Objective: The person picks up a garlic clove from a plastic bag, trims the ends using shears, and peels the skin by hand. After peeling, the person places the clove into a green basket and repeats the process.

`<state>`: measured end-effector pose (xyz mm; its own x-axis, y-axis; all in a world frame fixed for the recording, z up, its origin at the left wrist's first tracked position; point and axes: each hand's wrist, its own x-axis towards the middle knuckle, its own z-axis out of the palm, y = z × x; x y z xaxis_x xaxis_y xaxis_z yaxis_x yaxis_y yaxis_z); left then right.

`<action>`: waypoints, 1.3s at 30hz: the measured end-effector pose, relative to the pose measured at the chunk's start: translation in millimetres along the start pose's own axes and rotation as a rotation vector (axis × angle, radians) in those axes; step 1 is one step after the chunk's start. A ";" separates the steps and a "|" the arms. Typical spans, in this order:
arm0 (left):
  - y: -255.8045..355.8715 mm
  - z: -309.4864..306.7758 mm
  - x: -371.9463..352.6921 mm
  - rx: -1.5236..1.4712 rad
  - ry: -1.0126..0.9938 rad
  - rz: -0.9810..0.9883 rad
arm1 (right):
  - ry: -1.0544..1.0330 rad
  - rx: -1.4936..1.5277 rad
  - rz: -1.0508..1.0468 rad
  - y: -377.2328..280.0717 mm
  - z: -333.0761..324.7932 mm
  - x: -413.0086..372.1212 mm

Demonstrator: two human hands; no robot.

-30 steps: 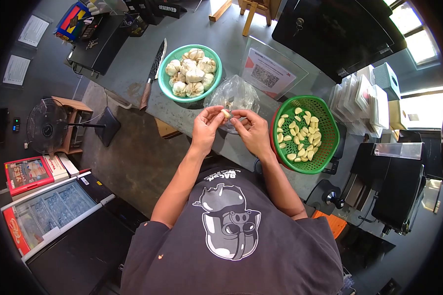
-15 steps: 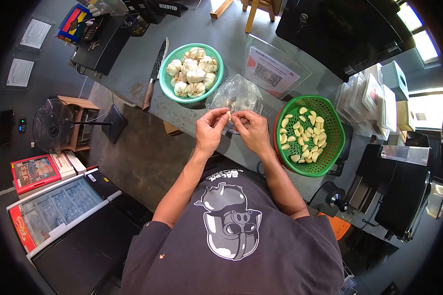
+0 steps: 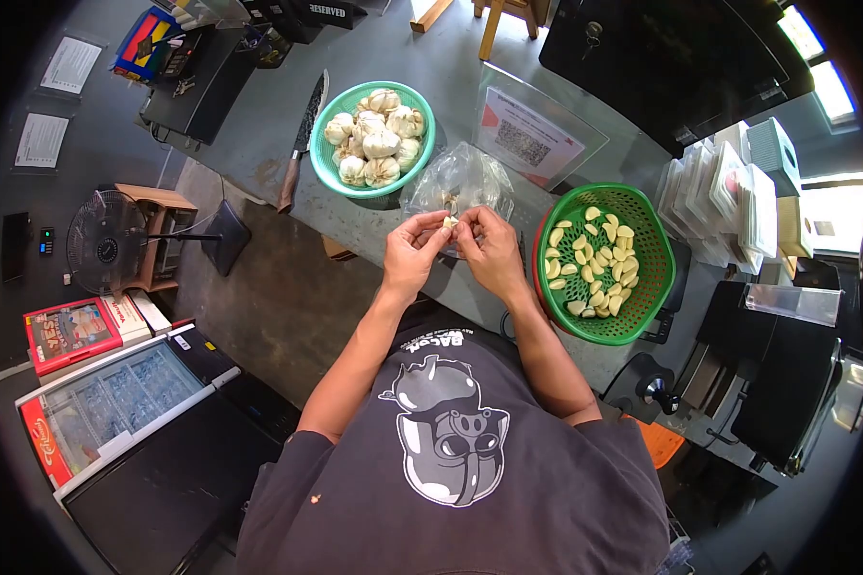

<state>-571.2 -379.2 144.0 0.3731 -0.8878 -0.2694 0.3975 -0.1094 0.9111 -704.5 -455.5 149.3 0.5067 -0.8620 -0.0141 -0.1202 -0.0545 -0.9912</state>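
Note:
Between the fingertips of my left hand (image 3: 414, 251) and my right hand (image 3: 490, 251) is a small whitish garlic clove (image 3: 449, 221), pinched from both sides. Just beyond my hands lies a clear plastic bag (image 3: 470, 176) with some peelings inside. Whole garlic bulbs (image 3: 381, 144) fill a light green basket (image 3: 427, 115) behind my left hand. Right of my right hand, peeled cloves (image 3: 599, 259) are spread in a green basket (image 3: 657, 264), which sits in a red one.
A knife (image 3: 307, 134) with a wooden handle lies left of the bulbs. An acrylic stand with a QR sign (image 3: 525, 139) is behind the bag. Plastic containers (image 3: 729, 206) are stacked at the right. A fan (image 3: 105, 241) stands at the left.
The clove in my fingertips shows more of its pale surface, and my fingers have shifted slightly around it. The baskets look unchanged.

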 end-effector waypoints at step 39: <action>3.2 -10.2 2.9 0.035 0.064 0.077 | 0.032 -0.419 -0.138 -2.5 -1.2 17.9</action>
<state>-560.3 -377.6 142.9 0.4545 -0.8640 -0.2165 0.3365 -0.0585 0.9398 -696.1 -471.4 151.7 0.5167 -0.8470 0.1254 -0.3923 -0.3644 -0.8446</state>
